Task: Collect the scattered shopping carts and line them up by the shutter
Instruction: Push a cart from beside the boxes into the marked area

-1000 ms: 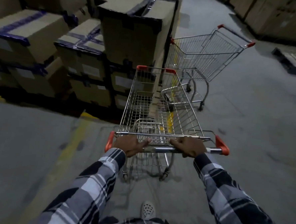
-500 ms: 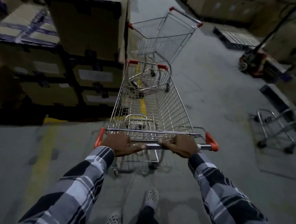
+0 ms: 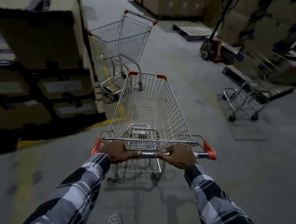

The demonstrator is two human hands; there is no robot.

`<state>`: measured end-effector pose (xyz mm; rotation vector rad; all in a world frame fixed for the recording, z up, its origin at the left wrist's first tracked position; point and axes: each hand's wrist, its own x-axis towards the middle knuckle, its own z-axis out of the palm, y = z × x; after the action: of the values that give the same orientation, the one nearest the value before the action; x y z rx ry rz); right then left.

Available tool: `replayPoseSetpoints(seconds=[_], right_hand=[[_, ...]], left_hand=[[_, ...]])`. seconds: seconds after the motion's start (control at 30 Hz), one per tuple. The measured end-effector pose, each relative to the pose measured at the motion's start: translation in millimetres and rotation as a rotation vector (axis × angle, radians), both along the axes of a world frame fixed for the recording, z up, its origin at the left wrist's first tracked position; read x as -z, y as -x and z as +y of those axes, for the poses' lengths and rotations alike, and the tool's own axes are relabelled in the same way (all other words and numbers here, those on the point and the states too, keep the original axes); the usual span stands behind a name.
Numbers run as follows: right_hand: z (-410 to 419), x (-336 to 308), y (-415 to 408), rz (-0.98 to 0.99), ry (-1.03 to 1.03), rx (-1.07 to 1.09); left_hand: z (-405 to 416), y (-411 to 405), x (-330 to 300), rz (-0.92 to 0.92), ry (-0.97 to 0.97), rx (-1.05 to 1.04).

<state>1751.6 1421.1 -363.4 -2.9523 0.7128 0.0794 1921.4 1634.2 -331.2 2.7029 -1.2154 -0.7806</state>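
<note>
An empty wire shopping cart with orange corner caps stands on the grey floor right in front of me. My left hand and my right hand both grip its chrome handle bar, a little apart. A second empty cart stands farther off to the left, close to the stacked boxes, its handle pointing away. A third cart is at the right, blurred against a pallet. No shutter is in view.
Tall stacks of strapped cardboard boxes fill the left. A pallet jack and wooden pallets sit at the back right, with more boxes behind. Yellow floor lines run beside the left stack.
The view and my cart have swung to the right. The second cart now lies left of my cart's nose, and the third cart and pallet jack have come further into view.
</note>
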Motion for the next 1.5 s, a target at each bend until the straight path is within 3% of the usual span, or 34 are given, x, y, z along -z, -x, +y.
replayPoseSetpoints(seconds=[0.47, 0.77, 1.5], right_hand=[[-47.7, 2.4, 195.4, -0.041, 0.032, 0.136], [-84.7, 4.9, 285.0, -0.031, 0.054, 0.365], [-309.0, 2.1, 463.3, -0.038, 0.025, 0.891]], left_hand=[[-85.2, 162.1, 12.2, -0.138, 0.042, 0.155], [-180.6, 214.6, 14.6, -0.166, -0.001, 0.344], [-571.5, 363.1, 10.6, -0.154, 0.058, 1.000]])
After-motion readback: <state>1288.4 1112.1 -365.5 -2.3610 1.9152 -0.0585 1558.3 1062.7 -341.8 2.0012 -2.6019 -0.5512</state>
